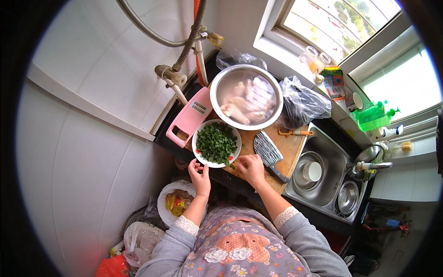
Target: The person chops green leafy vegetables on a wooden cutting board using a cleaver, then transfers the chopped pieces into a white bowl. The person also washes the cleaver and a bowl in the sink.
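Observation:
Chopped leafy greens are heaped in a white plate with red marks on its rim. At the plate's near left edge is my left hand, fingers apart and nothing in it; whether it touches the rim is unclear. My right hand is low over the wooden cutting board, just right of the plate, fingers bent beside small green scraps. Its fingertips are partly hidden. A cleaver with a patterned blade lies right of that hand, its dark handle pointing towards me.
Behind the plate stands a metal basin holding raw poultry pieces in cloudy water. A pink grater lies left, an orange-handled peeler right. Further right is a steel sink with a white bowl. A lined bin stands below left.

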A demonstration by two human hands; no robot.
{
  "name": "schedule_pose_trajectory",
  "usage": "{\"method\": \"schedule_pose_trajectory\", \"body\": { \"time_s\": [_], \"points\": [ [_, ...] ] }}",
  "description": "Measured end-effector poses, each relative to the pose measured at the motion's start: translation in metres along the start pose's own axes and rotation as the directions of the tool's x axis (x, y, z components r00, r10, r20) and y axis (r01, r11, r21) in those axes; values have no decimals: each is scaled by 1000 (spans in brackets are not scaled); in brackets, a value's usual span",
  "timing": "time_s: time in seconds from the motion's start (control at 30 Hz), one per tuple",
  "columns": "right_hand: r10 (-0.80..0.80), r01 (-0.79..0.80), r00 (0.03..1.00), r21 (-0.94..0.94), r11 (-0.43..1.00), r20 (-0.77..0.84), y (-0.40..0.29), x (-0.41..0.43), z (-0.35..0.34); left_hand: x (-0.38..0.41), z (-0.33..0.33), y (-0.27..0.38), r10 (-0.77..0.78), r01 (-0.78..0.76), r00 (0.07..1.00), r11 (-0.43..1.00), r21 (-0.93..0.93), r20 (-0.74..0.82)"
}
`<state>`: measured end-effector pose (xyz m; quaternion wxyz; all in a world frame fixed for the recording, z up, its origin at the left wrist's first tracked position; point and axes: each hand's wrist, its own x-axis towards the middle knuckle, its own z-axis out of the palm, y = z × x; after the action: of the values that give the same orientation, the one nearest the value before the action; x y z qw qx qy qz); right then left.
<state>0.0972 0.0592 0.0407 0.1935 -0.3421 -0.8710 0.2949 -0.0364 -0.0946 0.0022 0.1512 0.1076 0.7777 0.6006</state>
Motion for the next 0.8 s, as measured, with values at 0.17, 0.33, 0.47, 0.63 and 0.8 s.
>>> {"method": "schedule_pose_trajectory", "body": {
  "time_s": [0.17, 0.33, 0.47, 0.63, 0.8],
  "points": [
    [83, -78, 996, -121, 990, 43, -4, -12, 20, -1, -1, 2, -25, 26, 999, 999, -29, 46],
    [81, -71, 995, -172, 983, 53, -2, -9, 30, -2, -5, 22, 50, -50, 996, 999, 2, 75],
    [108, -103, 994, -166, 981, 19, -6, -7, 28, 1, -10, 35, 267, -296, 950, 934, 200, 160],
    [138, -132, 990, -186, 974, 23, 2, -4, 22, 6, -7, 70, 418, -479, 860, 858, 185, 292],
    [106, -80, 975, 134, 988, -195, -12, 15, -6, 18, -4, 88, 488, -542, 824, 828, 146, 289]
  ]
}}
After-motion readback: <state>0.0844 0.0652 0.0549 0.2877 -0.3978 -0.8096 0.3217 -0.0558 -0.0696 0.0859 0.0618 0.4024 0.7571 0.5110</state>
